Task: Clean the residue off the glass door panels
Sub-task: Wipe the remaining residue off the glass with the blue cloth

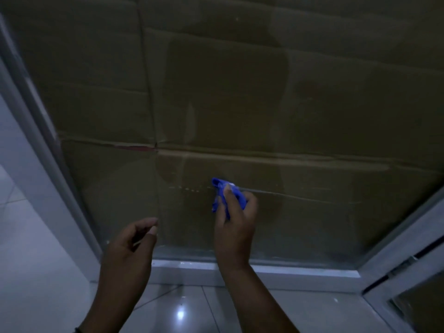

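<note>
Your left hand [131,246] hangs free in front of the lower glass, its fingers [150,223] loosely curled and released, grasping nothing, apart from the pane. To its right, your right hand [234,227] has its fingers [227,200] clenched around a bunched blue cloth [224,188], pressed to the glass door panel [240,104]. A faint row of residue specks [189,188] sits on the glass just left of those fingers. Brown cardboard [324,68] shows behind the pane. The white frame [300,270] runs below both hands, with tiled floor [187,308] beneath.
</note>
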### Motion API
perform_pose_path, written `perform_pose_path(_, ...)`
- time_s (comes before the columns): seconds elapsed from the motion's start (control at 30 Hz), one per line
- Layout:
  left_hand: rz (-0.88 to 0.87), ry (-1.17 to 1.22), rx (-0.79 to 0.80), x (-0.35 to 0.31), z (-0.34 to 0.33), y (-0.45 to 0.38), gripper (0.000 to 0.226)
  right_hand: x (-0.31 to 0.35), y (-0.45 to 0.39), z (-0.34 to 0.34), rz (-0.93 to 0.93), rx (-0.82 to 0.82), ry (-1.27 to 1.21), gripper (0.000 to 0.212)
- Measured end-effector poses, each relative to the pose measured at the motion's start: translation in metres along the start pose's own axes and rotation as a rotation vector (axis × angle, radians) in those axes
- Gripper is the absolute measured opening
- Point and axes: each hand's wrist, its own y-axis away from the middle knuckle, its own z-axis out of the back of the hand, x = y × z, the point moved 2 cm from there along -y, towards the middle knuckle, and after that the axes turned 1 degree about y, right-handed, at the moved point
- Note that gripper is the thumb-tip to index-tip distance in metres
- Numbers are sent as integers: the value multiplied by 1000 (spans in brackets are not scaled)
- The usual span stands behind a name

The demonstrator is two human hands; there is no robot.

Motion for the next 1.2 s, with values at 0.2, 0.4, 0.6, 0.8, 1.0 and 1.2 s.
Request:
perform_pose_path(0.2,84,142,-10,1,-5,-2,18,27,14,-38,-128,293,-97,28)
perform_pose_path(0.4,130,326,83,-19,-23,5,18,40,25,-1,-171,344,-238,44)
perform_pose_path(0.6,116,319,238,-45,-30,24,18,44,35,25,-64,367,-105,33)
perform_pose_path(0.8,265,475,315,-48,-20,26,38,63,43,21,142,569,-34,58)
perform_pose_path(1.0,348,709,220,-29,-11,18,37,62,39,16,74,629,-24,52)
perform_pose_path(1.2,271,661,-106,-21,0,-7,14,58,38,23,163,554,82,30)
